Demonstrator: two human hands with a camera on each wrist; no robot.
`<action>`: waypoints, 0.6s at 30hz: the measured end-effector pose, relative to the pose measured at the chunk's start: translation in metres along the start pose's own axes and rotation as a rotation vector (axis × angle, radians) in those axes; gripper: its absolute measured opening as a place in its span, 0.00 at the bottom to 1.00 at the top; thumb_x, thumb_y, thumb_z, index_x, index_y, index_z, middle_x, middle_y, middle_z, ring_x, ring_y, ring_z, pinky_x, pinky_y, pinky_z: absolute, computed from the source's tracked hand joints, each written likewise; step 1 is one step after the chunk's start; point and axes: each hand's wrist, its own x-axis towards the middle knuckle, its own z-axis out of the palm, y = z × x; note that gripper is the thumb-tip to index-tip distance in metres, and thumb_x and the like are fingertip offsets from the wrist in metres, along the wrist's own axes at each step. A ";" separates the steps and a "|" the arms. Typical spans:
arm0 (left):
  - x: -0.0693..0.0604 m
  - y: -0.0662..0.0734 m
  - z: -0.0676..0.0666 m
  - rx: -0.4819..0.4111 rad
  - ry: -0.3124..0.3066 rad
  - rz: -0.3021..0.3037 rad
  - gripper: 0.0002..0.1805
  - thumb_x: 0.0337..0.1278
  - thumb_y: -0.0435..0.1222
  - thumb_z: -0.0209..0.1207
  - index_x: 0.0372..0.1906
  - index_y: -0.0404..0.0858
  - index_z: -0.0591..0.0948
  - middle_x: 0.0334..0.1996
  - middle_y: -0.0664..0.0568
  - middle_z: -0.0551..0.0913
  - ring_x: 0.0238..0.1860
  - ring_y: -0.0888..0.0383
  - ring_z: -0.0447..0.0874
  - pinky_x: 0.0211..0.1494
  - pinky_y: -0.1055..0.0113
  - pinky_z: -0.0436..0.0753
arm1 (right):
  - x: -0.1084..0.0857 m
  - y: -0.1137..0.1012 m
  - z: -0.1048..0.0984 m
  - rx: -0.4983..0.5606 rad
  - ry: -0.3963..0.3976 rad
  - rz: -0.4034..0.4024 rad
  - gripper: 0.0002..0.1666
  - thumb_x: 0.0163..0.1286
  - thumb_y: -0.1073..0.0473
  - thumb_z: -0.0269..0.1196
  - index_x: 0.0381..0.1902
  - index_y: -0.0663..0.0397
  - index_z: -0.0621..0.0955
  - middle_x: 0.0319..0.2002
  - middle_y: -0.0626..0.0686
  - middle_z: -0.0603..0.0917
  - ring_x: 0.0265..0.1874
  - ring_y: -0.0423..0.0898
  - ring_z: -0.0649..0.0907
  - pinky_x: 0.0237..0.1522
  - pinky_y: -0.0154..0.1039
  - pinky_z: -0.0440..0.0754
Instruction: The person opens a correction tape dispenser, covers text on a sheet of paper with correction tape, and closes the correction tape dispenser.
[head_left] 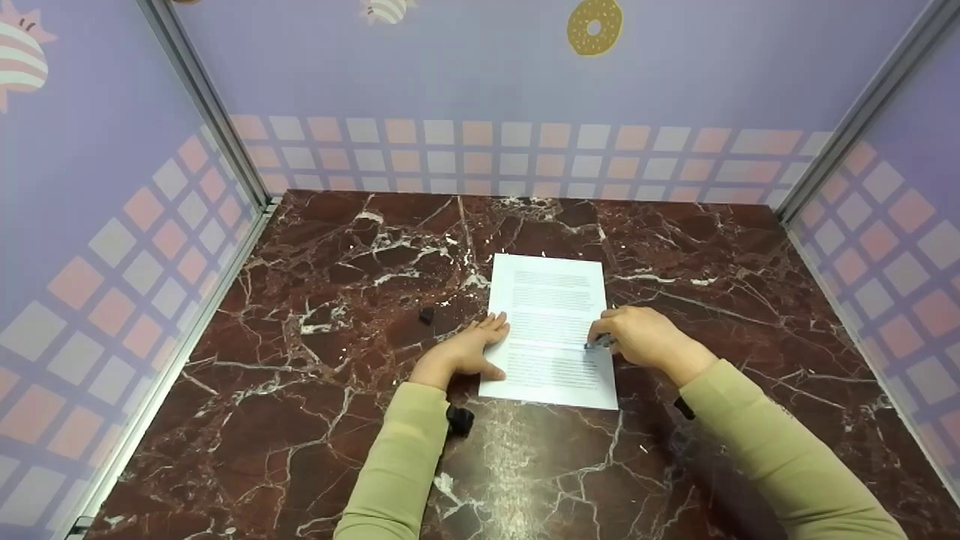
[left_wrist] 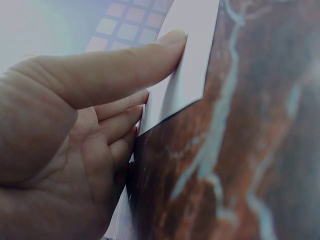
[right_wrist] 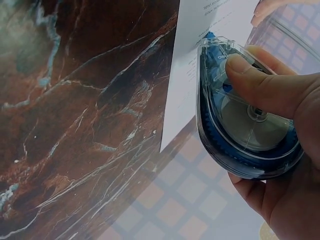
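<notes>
A white sheet of printed paper (head_left: 546, 330) lies on the dark red marble-patterned table. My left hand (head_left: 472, 346) rests on its left edge, fingers fairly straight, thumb near the lower left corner; the left wrist view shows the thumb (left_wrist: 135, 65) across the paper (left_wrist: 192, 65). Over the right part of the sheet, my right hand (head_left: 637, 334) grips a correction tape dispenser (right_wrist: 250, 120), clear with blue parts and a white reel inside. Its blue tip (right_wrist: 210, 36) points at the printed lines. Whether the tip touches the paper I cannot tell.
A small black object (head_left: 426, 315) lies on the table (head_left: 337, 450) left of the paper. White crumbs or specks are scattered beyond it. Purple panels (head_left: 525, 82) with pink and white squares stand along the back and both sides.
</notes>
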 end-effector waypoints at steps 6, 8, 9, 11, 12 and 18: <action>-0.001 0.000 0.000 -0.002 0.006 0.002 0.53 0.53 0.37 0.73 0.80 0.32 0.57 0.84 0.44 0.45 0.86 0.46 0.39 0.88 0.50 0.39 | -0.001 0.001 0.000 -0.010 0.013 -0.007 0.18 0.51 0.71 0.76 0.39 0.47 0.89 0.37 0.50 0.89 0.38 0.55 0.89 0.38 0.53 0.88; -0.001 0.000 0.000 -0.001 0.006 0.003 0.53 0.53 0.37 0.73 0.80 0.32 0.57 0.84 0.44 0.45 0.86 0.46 0.39 0.88 0.50 0.39 | -0.001 0.001 0.000 -0.012 0.012 -0.007 0.18 0.51 0.71 0.76 0.39 0.47 0.89 0.37 0.51 0.89 0.38 0.55 0.89 0.38 0.54 0.88; -0.001 0.000 0.000 -0.001 0.006 0.002 0.53 0.53 0.37 0.73 0.80 0.33 0.57 0.84 0.44 0.45 0.86 0.46 0.39 0.88 0.50 0.40 | -0.001 0.001 0.000 -0.012 0.011 -0.006 0.18 0.51 0.71 0.76 0.39 0.47 0.89 0.37 0.51 0.89 0.38 0.55 0.89 0.39 0.54 0.88; -0.001 0.001 0.000 0.001 0.006 0.002 0.53 0.53 0.37 0.73 0.80 0.33 0.57 0.84 0.44 0.45 0.86 0.46 0.39 0.88 0.50 0.40 | -0.001 0.002 0.000 -0.012 0.010 -0.006 0.19 0.51 0.71 0.76 0.39 0.47 0.89 0.37 0.51 0.89 0.38 0.55 0.89 0.38 0.53 0.88; -0.001 0.001 0.000 0.001 0.005 0.002 0.53 0.53 0.37 0.73 0.80 0.33 0.57 0.84 0.44 0.45 0.86 0.46 0.39 0.88 0.50 0.40 | -0.001 0.002 0.000 -0.012 0.009 -0.005 0.19 0.51 0.71 0.76 0.39 0.47 0.89 0.37 0.51 0.89 0.38 0.55 0.89 0.38 0.53 0.88; -0.001 0.001 0.000 0.002 0.006 0.001 0.53 0.53 0.38 0.73 0.80 0.33 0.57 0.84 0.44 0.45 0.86 0.46 0.40 0.88 0.50 0.40 | -0.002 0.003 0.001 -0.019 -0.002 0.003 0.19 0.51 0.72 0.76 0.40 0.47 0.89 0.39 0.51 0.89 0.39 0.55 0.89 0.38 0.54 0.88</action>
